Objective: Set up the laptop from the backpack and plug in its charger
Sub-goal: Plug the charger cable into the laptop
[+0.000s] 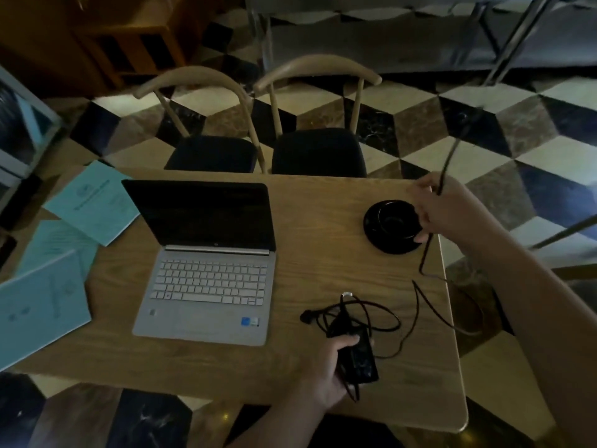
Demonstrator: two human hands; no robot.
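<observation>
Head view: laptop [206, 263] logo probably HP, blurred.

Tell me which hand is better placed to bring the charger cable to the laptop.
Probably the left hand: it grips the charger brick beside the laptop. The right hand holds the cable farther away.

Table [323, 221] was matt grained wood, laptop [206, 286] had a silver matt body, saucer [392, 226] was glossy black, booklets [93, 202] were pale blue paper.
</observation>
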